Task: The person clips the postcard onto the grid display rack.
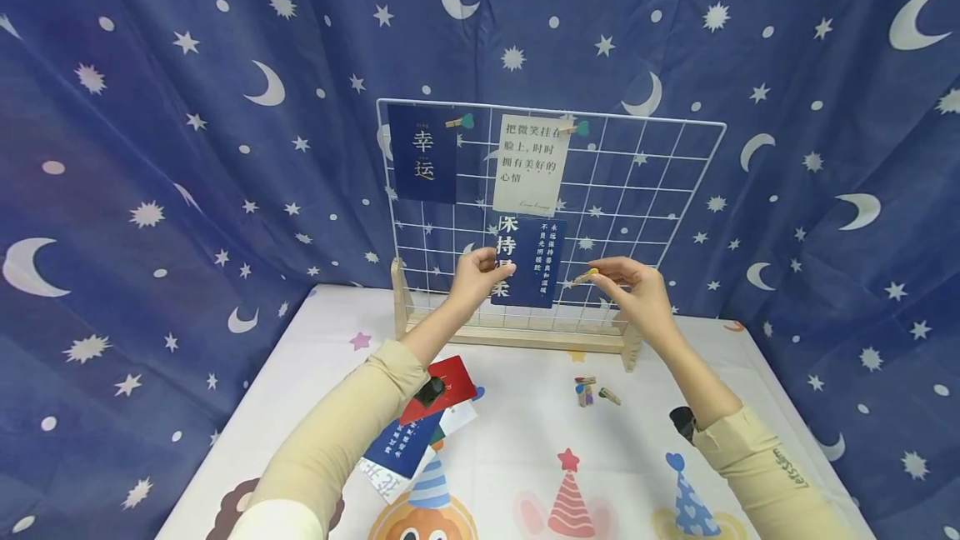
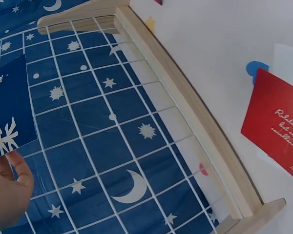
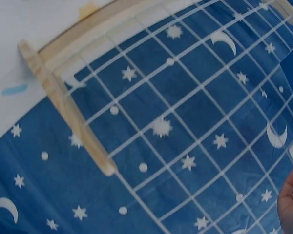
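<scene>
My left hand [image 1: 476, 275] pinches the left edge of a dark blue card [image 1: 538, 263] with white lettering, held against the white wire grid [image 1: 637, 190]. In the left wrist view, the fingers lie at the corner of that blue card [image 2: 12, 109]. To the card's right, my right hand [image 1: 637, 290] pinches a small wooden clothespin [image 1: 584, 276] with a yellow piece on it. A cream card [image 1: 528, 163] hangs just above, held by a clothespin [image 1: 576, 129] with a green heart. Another dark blue card [image 1: 422, 154] hangs at upper left beside a second green-heart clothespin [image 1: 461, 122].
The grid stands in a wooden base [image 1: 517, 335] on a white patterned tablecloth [image 1: 510, 432]. Several cards, including a red card [image 1: 453, 386] and a blue card [image 1: 405, 444], lie under the left forearm. Loose clothespins [image 1: 586, 392] lie in front of the base. A starry curtain [image 1: 555, 32] hangs behind.
</scene>
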A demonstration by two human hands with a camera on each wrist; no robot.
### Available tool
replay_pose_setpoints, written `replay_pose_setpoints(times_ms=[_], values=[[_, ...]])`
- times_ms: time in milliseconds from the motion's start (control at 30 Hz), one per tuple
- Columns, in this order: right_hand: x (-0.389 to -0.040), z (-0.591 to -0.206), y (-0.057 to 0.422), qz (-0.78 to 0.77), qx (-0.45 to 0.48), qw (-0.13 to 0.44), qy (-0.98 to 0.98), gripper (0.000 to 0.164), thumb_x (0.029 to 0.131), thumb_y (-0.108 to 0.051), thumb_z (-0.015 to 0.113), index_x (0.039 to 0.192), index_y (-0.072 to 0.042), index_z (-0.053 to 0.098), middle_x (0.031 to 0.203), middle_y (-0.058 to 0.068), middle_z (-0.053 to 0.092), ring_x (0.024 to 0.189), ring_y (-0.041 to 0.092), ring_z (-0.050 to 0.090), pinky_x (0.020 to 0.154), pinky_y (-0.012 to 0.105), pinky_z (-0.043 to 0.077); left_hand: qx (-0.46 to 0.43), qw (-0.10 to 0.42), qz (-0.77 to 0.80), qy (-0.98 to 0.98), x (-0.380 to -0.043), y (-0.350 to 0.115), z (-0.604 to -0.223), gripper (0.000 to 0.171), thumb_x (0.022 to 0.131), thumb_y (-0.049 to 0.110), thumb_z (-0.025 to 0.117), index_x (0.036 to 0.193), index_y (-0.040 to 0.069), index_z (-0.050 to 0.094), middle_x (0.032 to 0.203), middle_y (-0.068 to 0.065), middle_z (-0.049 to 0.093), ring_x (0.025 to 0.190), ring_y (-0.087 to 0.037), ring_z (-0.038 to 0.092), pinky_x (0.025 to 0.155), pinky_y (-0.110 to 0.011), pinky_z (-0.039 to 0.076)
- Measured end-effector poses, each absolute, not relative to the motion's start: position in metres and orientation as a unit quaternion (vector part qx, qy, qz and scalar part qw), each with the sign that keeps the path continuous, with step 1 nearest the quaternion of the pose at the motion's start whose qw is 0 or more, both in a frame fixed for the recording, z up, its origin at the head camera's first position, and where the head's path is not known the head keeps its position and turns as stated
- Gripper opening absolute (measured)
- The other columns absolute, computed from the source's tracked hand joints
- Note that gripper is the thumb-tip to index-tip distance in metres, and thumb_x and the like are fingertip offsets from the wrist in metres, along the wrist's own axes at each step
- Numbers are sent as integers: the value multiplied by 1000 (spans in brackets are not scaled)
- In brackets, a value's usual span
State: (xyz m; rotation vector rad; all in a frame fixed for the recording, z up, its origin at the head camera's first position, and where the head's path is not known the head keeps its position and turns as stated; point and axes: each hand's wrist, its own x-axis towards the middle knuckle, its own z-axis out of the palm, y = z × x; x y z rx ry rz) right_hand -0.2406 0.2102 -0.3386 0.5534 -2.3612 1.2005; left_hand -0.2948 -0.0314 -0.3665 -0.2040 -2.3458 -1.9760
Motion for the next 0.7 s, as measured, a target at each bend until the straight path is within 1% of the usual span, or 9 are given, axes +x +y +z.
replay_pose_setpoints(times_ms=[167, 333, 400, 467, 533, 567, 600, 700], values=[[-244, -327, 217, 425, 202, 231, -852, 20, 89, -5, 63, 106, 4, 66, 99, 23, 69, 80, -18, 53, 77, 2, 42, -69, 25, -644, -762, -297, -31, -355, 51, 86, 13, 67, 129, -7, 50, 131, -24, 53, 121, -34, 53, 102, -39, 46], [-251, -321, 220, 403, 210, 230, -860, 21, 89, -7, 63, 108, 3, 66, 100, 21, 69, 79, -19, 52, 75, 2, 43, -76, 41, -644, -760, -301, -30, -342, 48, 85, 10, 68, 127, -8, 52, 127, -24, 56, 117, -34, 55, 101, -39, 47], [-253, -319, 220, 384, 210, 228, -869, 22, 89, -7, 63, 108, 2, 67, 99, 20, 70, 79, -13, 56, 74, 1, 42, -78, 44, -642, -762, -302, -30, -337, 47, 85, 10, 68, 126, -7, 53, 127, -23, 57, 117, -33, 55, 100, -38, 47], [-254, -316, 220, 364, 212, 232, -877, 21, 88, -5, 64, 107, 2, 67, 97, 19, 71, 79, 0, 62, 72, 0, 41, -78, 39, -645, -760, -303, -27, -332, 47, 85, 10, 68, 126, -7, 53, 127, -23, 57, 117, -32, 55, 100, -38, 47], [-254, -312, 222, 351, 215, 239, -880, 20, 88, -3, 64, 106, 3, 67, 96, 19, 71, 79, 11, 65, 71, 0, 41, -75, 34, -652, -754, -304, -25, -327, 47, 85, 10, 69, 126, -6, 53, 127, -22, 57, 117, -32, 56, 101, -37, 47], [-254, -311, 223, 344, 216, 245, -880, 20, 87, -2, 64, 106, 3, 67, 95, 18, 71, 79, 12, 65, 71, -1, 41, -74, 33, -657, -750, -304, -23, -325, 47, 85, 10, 69, 126, -6, 53, 126, -23, 58, 117, -32, 56, 100, -37, 47], [-253, -308, 224, 342, 220, 251, -878, 19, 86, -1, 64, 105, 3, 67, 95, 19, 71, 78, 10, 65, 71, -1, 41, -72, 31, -662, -745, -304, -22, -322, 48, 85, 10, 69, 126, -6, 53, 126, -23, 58, 117, -32, 56, 101, -36, 47], [-253, -303, 227, 345, 227, 264, -872, 19, 85, 2, 64, 104, 4, 67, 94, 20, 71, 76, -9, 57, 70, -1, 40, -69, 25, -676, -733, -306, -17, -315, 49, 85, 10, 69, 128, -5, 51, 126, -22, 58, 117, -31, 56, 101, -36, 46]])
